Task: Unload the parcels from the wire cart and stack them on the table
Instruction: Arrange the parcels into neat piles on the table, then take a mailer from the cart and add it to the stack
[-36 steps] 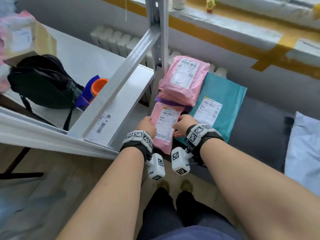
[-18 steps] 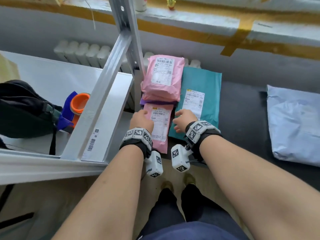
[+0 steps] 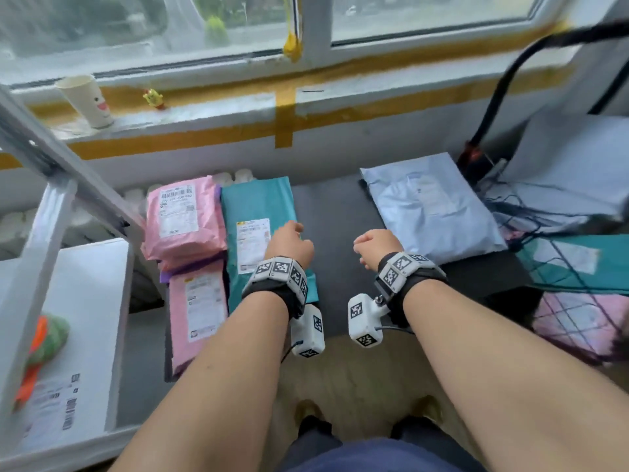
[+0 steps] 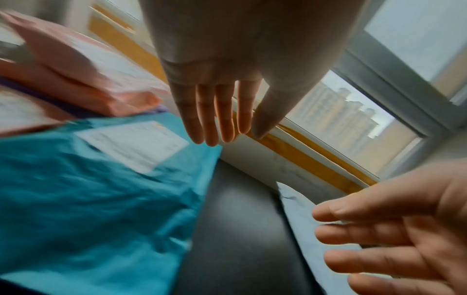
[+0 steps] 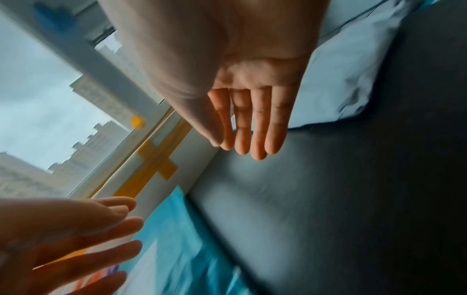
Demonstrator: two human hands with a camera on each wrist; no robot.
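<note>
Left hand: the left hand (image 3: 290,242) is hovering above the right edge of the teal parcel (image 3: 255,206), its fingers (image 4: 209,119) stretching out straight and holding nothing.
Right hand: the right hand (image 3: 374,245) is hanging over a bare strip of the dark table (image 3: 326,212), its fingers (image 5: 257,127) reaching forward, loose and empty.
Gap between hands: the two hands are staying apart, side by side, with bare table showing between them.
Pink parcels: one pink parcel (image 3: 185,216) is lying on top of a small pile at the table's far left; a second pink parcel (image 3: 199,311) is lying nearer the person, in front of that pile, just beside the teal one.
Purple layer: a purple parcel (image 3: 190,269) is peeking out from under the top pink one.
Teal parcel: it is lying flat, label up, just to the right of the pink ones.
Pale blue parcel: the pale blue parcel (image 3: 432,206) is resting flat on the right part of the table, well apart from the teal one.
Wire cart: the wire cart (image 3: 578,267) is standing at the right edge, with a teal packet and a pink packet showing behind its mesh.
Window sill: a paper cup (image 3: 86,100) and a small yellow figure (image 3: 153,98) are sitting on it.
</note>
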